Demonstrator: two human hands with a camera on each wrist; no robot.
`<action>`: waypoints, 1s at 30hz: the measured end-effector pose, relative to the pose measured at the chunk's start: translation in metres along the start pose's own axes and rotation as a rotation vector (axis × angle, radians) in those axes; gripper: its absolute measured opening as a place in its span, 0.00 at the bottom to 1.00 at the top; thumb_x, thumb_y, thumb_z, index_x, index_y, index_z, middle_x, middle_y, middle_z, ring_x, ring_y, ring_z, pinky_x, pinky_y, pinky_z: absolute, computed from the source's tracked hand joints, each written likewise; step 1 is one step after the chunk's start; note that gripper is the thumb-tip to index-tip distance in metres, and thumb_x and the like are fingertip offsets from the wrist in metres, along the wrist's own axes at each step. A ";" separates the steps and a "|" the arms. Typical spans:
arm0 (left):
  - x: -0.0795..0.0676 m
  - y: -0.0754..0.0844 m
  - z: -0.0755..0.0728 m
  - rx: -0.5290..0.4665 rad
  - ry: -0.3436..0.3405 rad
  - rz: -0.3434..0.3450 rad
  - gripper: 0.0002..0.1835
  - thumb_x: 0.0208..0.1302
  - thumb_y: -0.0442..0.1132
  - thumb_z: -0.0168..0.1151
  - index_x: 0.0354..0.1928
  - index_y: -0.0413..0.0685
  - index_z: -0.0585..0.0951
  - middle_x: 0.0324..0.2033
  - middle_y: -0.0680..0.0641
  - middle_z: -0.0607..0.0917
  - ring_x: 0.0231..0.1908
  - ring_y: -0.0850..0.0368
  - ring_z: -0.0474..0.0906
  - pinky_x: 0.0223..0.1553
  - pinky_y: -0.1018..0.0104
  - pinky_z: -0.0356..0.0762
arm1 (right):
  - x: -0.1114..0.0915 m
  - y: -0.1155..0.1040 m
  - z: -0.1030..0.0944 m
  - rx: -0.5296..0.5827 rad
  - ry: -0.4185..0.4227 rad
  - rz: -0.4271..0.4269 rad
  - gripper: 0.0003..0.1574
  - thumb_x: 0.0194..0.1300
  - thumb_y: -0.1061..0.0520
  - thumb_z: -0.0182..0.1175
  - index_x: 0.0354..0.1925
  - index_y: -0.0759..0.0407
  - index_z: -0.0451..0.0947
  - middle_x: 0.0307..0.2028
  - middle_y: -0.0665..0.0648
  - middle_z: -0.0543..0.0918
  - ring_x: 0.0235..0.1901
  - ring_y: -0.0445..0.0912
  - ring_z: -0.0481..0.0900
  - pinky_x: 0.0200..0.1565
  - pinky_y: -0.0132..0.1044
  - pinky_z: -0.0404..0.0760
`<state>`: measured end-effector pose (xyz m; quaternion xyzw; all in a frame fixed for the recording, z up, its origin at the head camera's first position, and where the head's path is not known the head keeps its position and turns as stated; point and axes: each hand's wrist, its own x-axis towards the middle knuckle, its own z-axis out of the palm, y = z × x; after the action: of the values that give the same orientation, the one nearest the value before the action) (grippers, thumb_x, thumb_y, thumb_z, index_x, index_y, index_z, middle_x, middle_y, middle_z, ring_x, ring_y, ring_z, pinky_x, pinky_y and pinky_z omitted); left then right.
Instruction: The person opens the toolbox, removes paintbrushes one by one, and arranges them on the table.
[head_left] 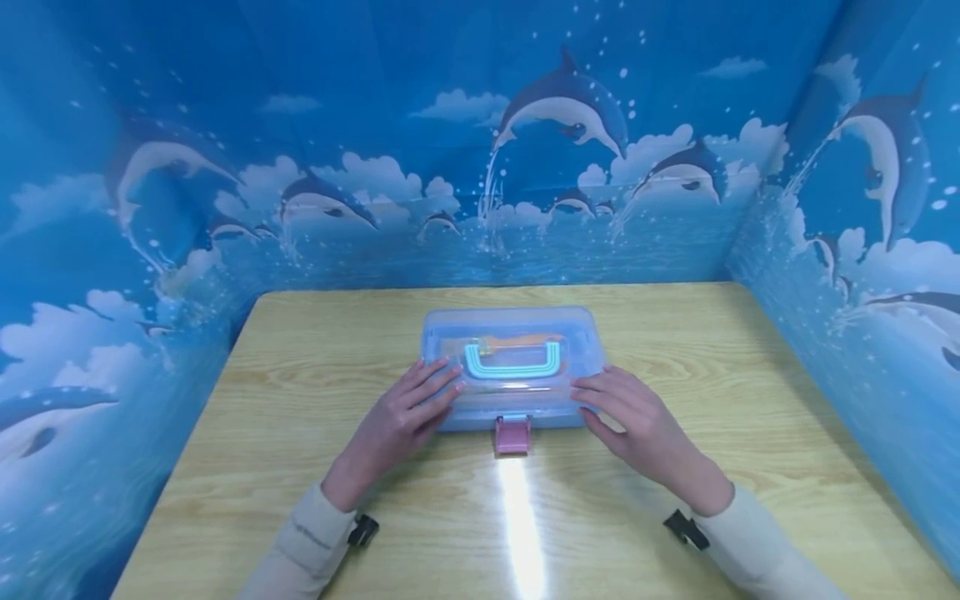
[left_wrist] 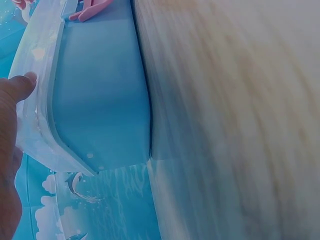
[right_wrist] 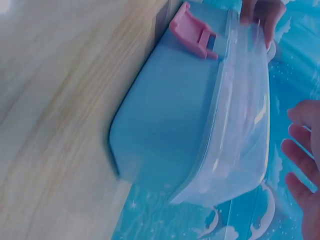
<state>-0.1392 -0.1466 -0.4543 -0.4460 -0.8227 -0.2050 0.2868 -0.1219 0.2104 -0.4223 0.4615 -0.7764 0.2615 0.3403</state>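
A blue plastic storage box [left_wrist: 100,90] with a see-through lid [head_left: 442,325] sits on the table, lid down. A turquoise carry handle [head_left: 513,372] lies flat on the lid. Through the lid shows an orange-handled item [head_left: 521,340], perhaps a brush; the other contents are unclear. The pink latch [head_left: 513,437] at the front sticks outward, unclipped. My left hand [head_left: 397,421] rests relaxed fingers on the lid's left part. On the opposite side, my right hand [head_left: 641,421] hovers by the lid's right part, its fingers loosely bent and apart from the box in the right wrist view.
The wood-grain table [head_left: 322,350] extends on all sides of the box. Blue dolphin-print cloth [head_left: 420,75] stands behind it and along both sides. A bright light reflection [head_left: 521,525] falls on the table in front of the latch.
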 end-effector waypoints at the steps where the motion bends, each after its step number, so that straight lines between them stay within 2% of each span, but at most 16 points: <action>1: 0.000 0.000 0.000 0.000 -0.005 -0.006 0.29 0.56 0.32 0.74 0.62 0.43 0.81 0.64 0.42 0.80 0.67 0.42 0.74 0.71 0.43 0.69 | -0.001 0.002 0.000 -0.001 -0.004 0.016 0.20 0.78 0.52 0.54 0.50 0.66 0.84 0.49 0.62 0.87 0.48 0.57 0.85 0.73 0.40 0.69; 5: 0.000 0.000 -0.001 0.000 -0.018 -0.016 0.29 0.57 0.33 0.74 0.63 0.44 0.81 0.65 0.43 0.80 0.68 0.42 0.73 0.71 0.44 0.68 | -0.007 0.008 -0.001 -0.001 -0.055 0.087 0.25 0.79 0.49 0.52 0.56 0.67 0.82 0.56 0.66 0.83 0.55 0.60 0.80 0.76 0.38 0.62; 10: 0.000 0.000 -0.001 0.009 -0.015 -0.013 0.28 0.57 0.33 0.73 0.63 0.44 0.81 0.65 0.43 0.80 0.67 0.43 0.74 0.70 0.43 0.69 | -0.016 0.014 0.000 0.000 -0.130 0.167 0.30 0.80 0.45 0.49 0.62 0.66 0.78 0.64 0.68 0.76 0.65 0.61 0.73 0.76 0.31 0.61; 12: 0.000 0.000 0.000 0.012 -0.011 -0.012 0.28 0.57 0.34 0.73 0.62 0.44 0.81 0.65 0.43 0.80 0.67 0.42 0.74 0.70 0.42 0.70 | -0.020 0.016 0.001 0.010 -0.154 0.200 0.29 0.79 0.46 0.51 0.63 0.65 0.77 0.66 0.68 0.74 0.68 0.61 0.70 0.75 0.30 0.60; 15: 0.001 0.001 0.000 0.009 -0.010 -0.021 0.28 0.58 0.34 0.73 0.62 0.44 0.81 0.65 0.43 0.80 0.68 0.42 0.74 0.70 0.41 0.69 | -0.024 0.018 0.002 0.026 -0.175 0.237 0.26 0.73 0.54 0.62 0.65 0.63 0.76 0.68 0.68 0.73 0.70 0.60 0.68 0.75 0.30 0.60; 17: 0.001 0.001 0.000 0.007 -0.011 -0.027 0.28 0.57 0.33 0.74 0.62 0.44 0.81 0.65 0.43 0.80 0.67 0.42 0.74 0.69 0.40 0.69 | -0.026 0.018 0.002 0.026 -0.173 0.250 0.31 0.64 0.63 0.69 0.64 0.63 0.76 0.68 0.68 0.72 0.71 0.60 0.67 0.75 0.30 0.60; 19: 0.002 0.002 0.000 0.002 -0.013 -0.037 0.28 0.57 0.33 0.74 0.62 0.44 0.82 0.65 0.43 0.80 0.67 0.42 0.74 0.69 0.40 0.69 | -0.027 0.019 0.003 0.025 -0.163 0.256 0.37 0.55 0.69 0.72 0.64 0.62 0.77 0.67 0.68 0.73 0.70 0.61 0.68 0.75 0.29 0.60; 21: 0.002 0.003 0.000 0.003 -0.012 -0.046 0.29 0.56 0.33 0.75 0.62 0.44 0.82 0.64 0.43 0.81 0.67 0.42 0.74 0.68 0.38 0.70 | -0.028 0.019 0.005 0.024 -0.155 0.259 0.38 0.53 0.71 0.72 0.63 0.63 0.77 0.67 0.68 0.73 0.70 0.62 0.68 0.75 0.30 0.60; 24: 0.002 0.005 -0.001 -0.002 -0.015 -0.064 0.28 0.56 0.33 0.75 0.62 0.44 0.82 0.64 0.43 0.81 0.67 0.42 0.74 0.68 0.37 0.70 | -0.029 0.019 0.006 0.029 -0.146 0.269 0.34 0.58 0.69 0.69 0.63 0.63 0.77 0.67 0.68 0.73 0.70 0.62 0.67 0.75 0.32 0.61; 30: 0.001 0.008 -0.001 -0.005 -0.031 -0.098 0.29 0.57 0.33 0.74 0.63 0.45 0.81 0.66 0.44 0.79 0.69 0.44 0.72 0.69 0.40 0.69 | -0.033 0.020 0.010 0.054 -0.108 0.267 0.23 0.73 0.56 0.60 0.62 0.63 0.79 0.65 0.68 0.75 0.72 0.60 0.66 0.75 0.33 0.62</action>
<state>-0.1321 -0.1423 -0.4522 -0.4092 -0.8472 -0.2142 0.2626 -0.1309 0.2295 -0.4560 0.3764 -0.8408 0.2999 0.2477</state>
